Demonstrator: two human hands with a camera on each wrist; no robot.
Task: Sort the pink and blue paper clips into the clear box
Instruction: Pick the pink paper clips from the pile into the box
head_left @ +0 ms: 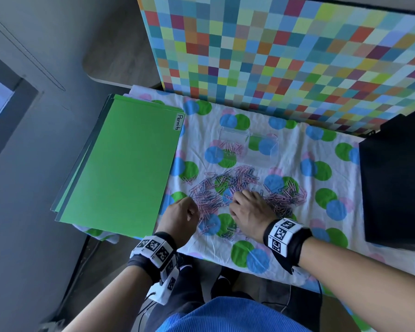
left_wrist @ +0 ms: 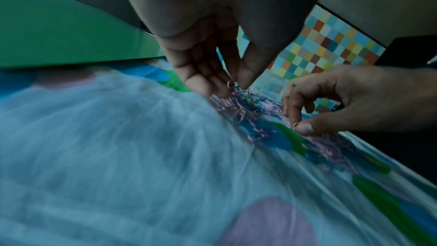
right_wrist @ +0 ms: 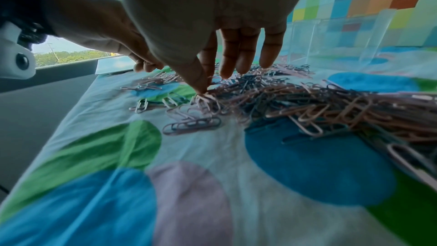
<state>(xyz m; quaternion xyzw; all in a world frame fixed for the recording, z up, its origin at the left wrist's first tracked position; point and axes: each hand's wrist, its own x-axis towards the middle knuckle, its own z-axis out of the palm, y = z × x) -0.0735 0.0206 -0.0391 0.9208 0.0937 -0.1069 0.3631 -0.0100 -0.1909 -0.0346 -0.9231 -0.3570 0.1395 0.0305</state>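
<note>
Here, a wide heap of pink and blue paper clips [head_left: 235,190] lies spread over a white cloth [head_left: 297,152] printed with blue, green and pink dots. Just behind the heap, away from the person, stands the clear box [head_left: 249,146], touching none of the hands; some pink clips [head_left: 230,147] already lie in its left compartment, while its right compartment shows only the cloth pattern through it.

The left hand [head_left: 181,218] is at the heap's near left edge. In the left wrist view its thumb and fingers [left_wrist: 203,79] come together at their tips over the heap, and a pink clip [left_wrist: 230,83] sits pinched between them.

The right hand [head_left: 249,209] is over the middle of the heap, to the right of the left hand and apart from it. The left wrist view shows its thumb and forefinger closed on a single pink clip [left_wrist: 295,125] low against the cloth; in the right wrist view the other fingers [right_wrist: 238,53] hang fairly straight, their tips reaching down into the heap.

Left of the heap, a stack of green folders [head_left: 120,168] lies flat, the top one labelled "Permits". Right of the heap sits a black box [head_left: 398,183]. Behind the clear box rises a board of small coloured squares [head_left: 285,53]. Both wrists wear black bands with square black-and-white markers.
</note>
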